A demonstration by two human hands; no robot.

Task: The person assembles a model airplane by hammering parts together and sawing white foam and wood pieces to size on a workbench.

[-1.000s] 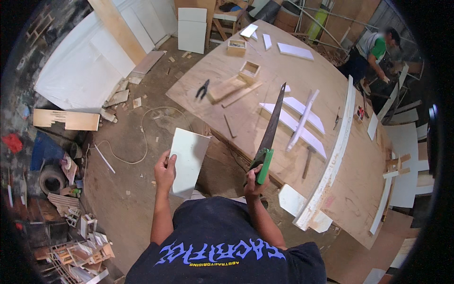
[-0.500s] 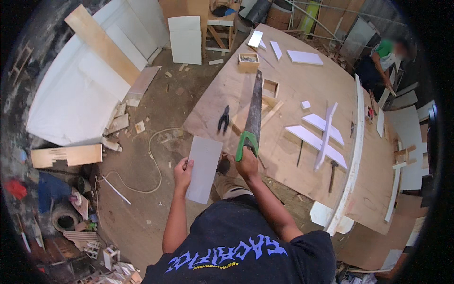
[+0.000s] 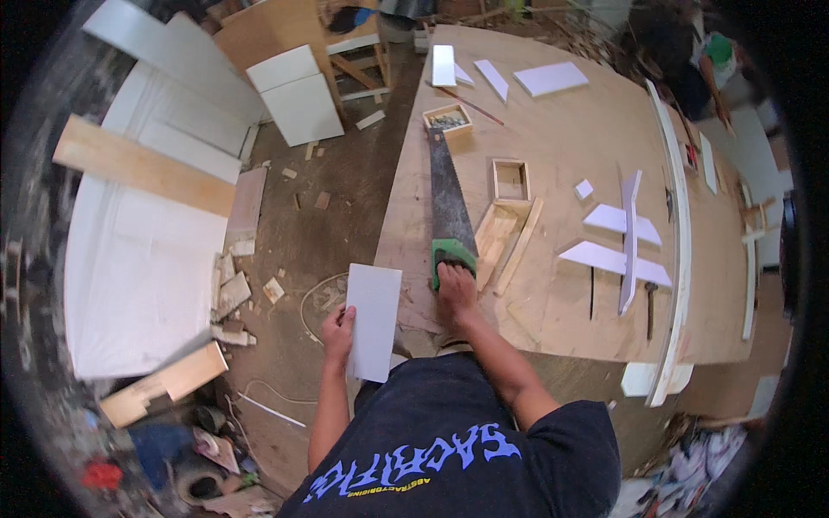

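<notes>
My left hand (image 3: 338, 333) grips a white rectangular board (image 3: 374, 321) by its left edge, thumb on the face, in front of my body. My right hand (image 3: 458, 292) is closed around the green handle of a handsaw (image 3: 451, 192). Its blade points away over the left part of the wooden tabletop (image 3: 553, 138), the tip reaching a small box of hardware (image 3: 448, 119). I cannot tell whether the blade rests on the surface. Right of the saw lie an open wooden box frame (image 3: 511, 180) and pale wood pieces (image 3: 496, 233).
White cut pieces (image 3: 616, 259), some crossed, lie at the table's right near a hammer (image 3: 651, 311). A long white strip (image 3: 678, 233) runs along that side. A person (image 3: 717, 65) is at the far right. Offcuts (image 3: 231, 293) and a cord (image 3: 306, 306) litter the floor at left.
The view has shifted, and I am closer to the table. The handsaw has swung left and seems lower over the tabletop. The pliers no longer show. The board stays in my left hand.
</notes>
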